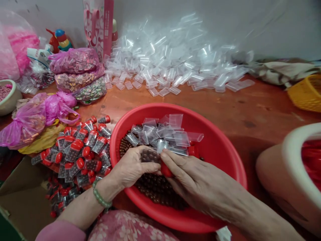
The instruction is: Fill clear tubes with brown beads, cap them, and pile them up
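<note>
Over a large red basin [220, 140], my left hand [129, 167] is closed around a small clear plastic case [150, 156] filled with dark brown balls. At the case's right end my right hand [190, 182] pinches a red cap [166, 170]; whether the cap is fully seated is hidden by my fingers. Beneath my hands the basin holds many brown balls [160, 192]. A heap of clear empty cases [152, 132] lies on top of them, with a few red caps [193, 150] beside it.
Red-capped filled cases [82, 144] pile up left of the basin, above a cardboard box [22, 197] with more. Empty clear cases [170, 63] heap along the wall. Bags of small packets [77, 72] stand back left. A pale bucket [273, 164] of red pieces is at right.
</note>
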A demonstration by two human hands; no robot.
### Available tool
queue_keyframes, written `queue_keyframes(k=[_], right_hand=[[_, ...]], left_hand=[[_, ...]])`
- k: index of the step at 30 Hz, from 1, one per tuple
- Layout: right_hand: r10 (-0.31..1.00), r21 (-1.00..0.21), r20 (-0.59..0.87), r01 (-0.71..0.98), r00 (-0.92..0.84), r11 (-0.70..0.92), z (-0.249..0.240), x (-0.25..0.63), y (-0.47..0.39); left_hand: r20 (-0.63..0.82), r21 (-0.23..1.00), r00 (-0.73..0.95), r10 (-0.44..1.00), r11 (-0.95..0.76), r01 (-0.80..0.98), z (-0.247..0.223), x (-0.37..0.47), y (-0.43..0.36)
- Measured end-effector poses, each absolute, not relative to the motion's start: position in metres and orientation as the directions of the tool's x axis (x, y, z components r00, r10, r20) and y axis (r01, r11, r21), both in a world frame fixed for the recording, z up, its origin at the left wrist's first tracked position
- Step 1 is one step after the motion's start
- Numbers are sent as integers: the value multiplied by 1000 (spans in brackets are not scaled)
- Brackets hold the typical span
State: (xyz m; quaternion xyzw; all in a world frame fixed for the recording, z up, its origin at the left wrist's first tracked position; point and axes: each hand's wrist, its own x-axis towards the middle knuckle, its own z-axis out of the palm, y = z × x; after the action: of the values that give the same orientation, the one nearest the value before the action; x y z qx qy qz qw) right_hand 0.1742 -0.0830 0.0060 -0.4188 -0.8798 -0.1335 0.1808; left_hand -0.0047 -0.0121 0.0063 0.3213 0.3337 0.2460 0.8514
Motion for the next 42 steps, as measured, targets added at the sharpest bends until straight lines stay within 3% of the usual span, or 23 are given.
queue_keyframes(k=[3,5,9,12,16,20,24,28,36,42], right_hand=[[680,104,377,759,-628,643,4,179,-85],[682,47,387,752,-621,658,4,181,-86],[761,-264,479,755,-438,600,7,180,-83],[844,-514,459,692,-277,507,10,178,-80],[896,-696,415,578,-160,426,9,179,-76],[938,-809,342,490,-57,325,8,182,-76],[969,-859,223,491,104,145,5,184,-74],[957,-892,227,434,179,130,4,184,-62],[985,-913,168,383,32,143,21,183,-40],[972,-896,234,386,-7,219,25,177,-33]], left_hand=[[-415,677,705,575,713,-182,10,-4,-11],[-402,664,726,557,724,-187,11,-5,-10],[-363,612,782,507,762,-210,10,-8,-8],[-294,546,833,469,798,-256,8,-10,-4],[-247,449,861,444,840,-304,5,-11,1],[-243,442,842,482,827,-347,4,-10,2],[-251,443,831,496,822,-357,5,-8,1],[-238,453,834,497,817,-357,6,-8,1],[-189,461,873,449,826,-325,1,-13,-4],[-211,480,858,469,814,-327,1,-15,-6]])
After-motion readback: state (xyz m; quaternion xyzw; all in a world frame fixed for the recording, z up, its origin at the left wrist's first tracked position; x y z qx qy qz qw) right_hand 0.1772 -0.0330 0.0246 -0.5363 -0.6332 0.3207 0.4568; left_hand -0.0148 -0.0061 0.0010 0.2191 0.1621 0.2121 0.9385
